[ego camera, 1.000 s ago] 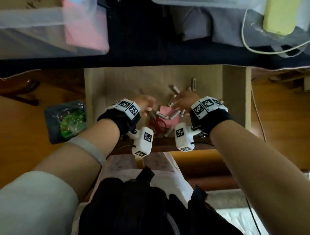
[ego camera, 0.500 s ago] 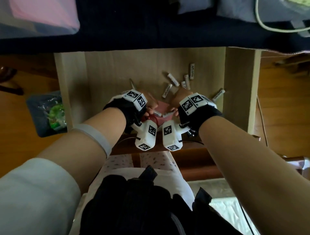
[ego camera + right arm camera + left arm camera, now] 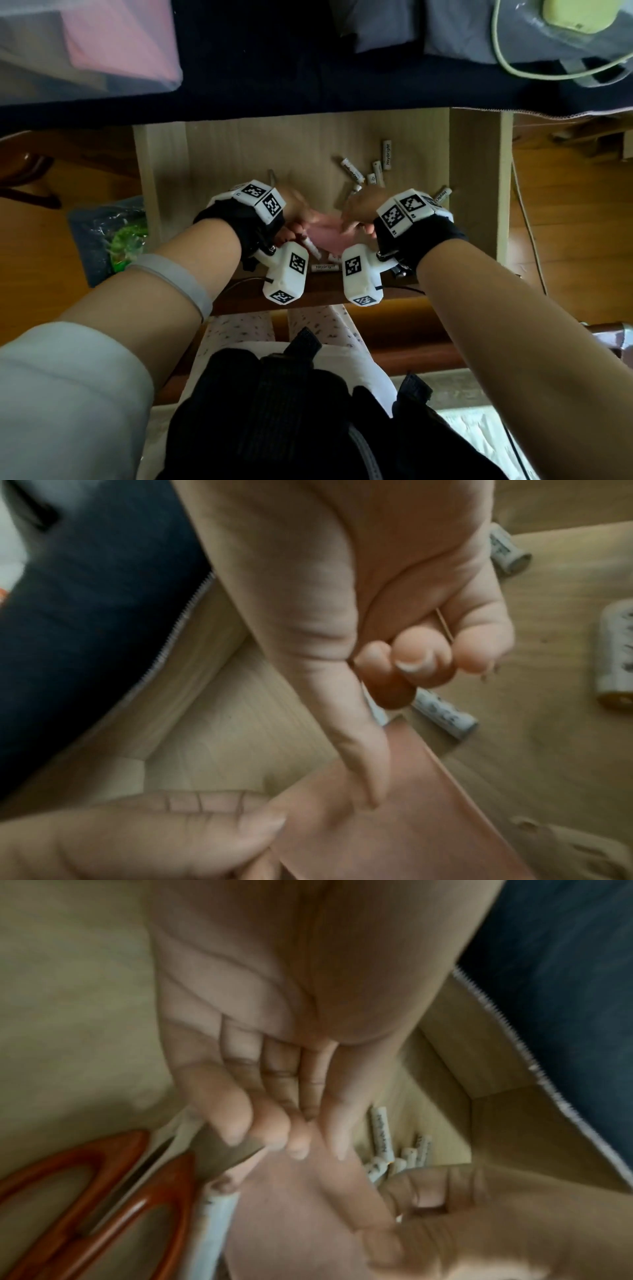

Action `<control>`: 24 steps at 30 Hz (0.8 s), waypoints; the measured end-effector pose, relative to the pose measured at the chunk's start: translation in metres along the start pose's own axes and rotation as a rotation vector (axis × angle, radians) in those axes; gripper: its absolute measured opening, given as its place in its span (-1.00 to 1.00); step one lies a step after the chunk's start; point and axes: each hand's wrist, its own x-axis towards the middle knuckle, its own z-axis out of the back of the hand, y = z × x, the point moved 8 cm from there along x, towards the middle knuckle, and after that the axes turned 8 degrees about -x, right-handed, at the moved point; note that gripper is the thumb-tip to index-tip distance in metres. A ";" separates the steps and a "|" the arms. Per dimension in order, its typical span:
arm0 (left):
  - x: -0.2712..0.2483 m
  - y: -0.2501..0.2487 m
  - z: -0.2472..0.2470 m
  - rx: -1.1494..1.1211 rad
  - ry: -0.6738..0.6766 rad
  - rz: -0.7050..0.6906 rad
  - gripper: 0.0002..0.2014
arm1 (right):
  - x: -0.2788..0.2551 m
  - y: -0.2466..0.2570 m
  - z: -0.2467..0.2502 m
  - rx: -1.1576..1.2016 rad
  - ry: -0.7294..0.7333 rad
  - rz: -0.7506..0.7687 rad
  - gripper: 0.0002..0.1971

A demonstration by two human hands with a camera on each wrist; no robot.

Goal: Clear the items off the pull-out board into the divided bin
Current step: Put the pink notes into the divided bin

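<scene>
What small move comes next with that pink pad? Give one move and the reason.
Probably lift the pink rectangular paper pad straight up off the light wooden pull-out board. Both the left hand and the right hand already meet at its edges, and white cylindrical batteries and orange-handled scissors lie close around it, so sliding it would likely scatter them.

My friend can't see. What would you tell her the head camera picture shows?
Two hands, left hand and right hand, meet over a pink pad on a wooden pull-out board. White batteries lie scattered on the board, most beyond the right hand.
</scene>
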 end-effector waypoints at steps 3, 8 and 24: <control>-0.035 -0.028 0.014 -0.006 -0.087 -0.151 -0.93 | -0.036 0.016 0.027 0.140 -0.048 0.096 -0.62; -0.107 -0.077 0.033 0.083 -0.237 -0.364 -0.82 | -0.087 0.023 0.073 0.452 -0.179 0.211 -0.88; -0.324 -0.128 0.151 -0.222 -0.464 -0.807 -0.84 | -0.219 0.162 0.180 0.790 -0.557 0.648 -0.83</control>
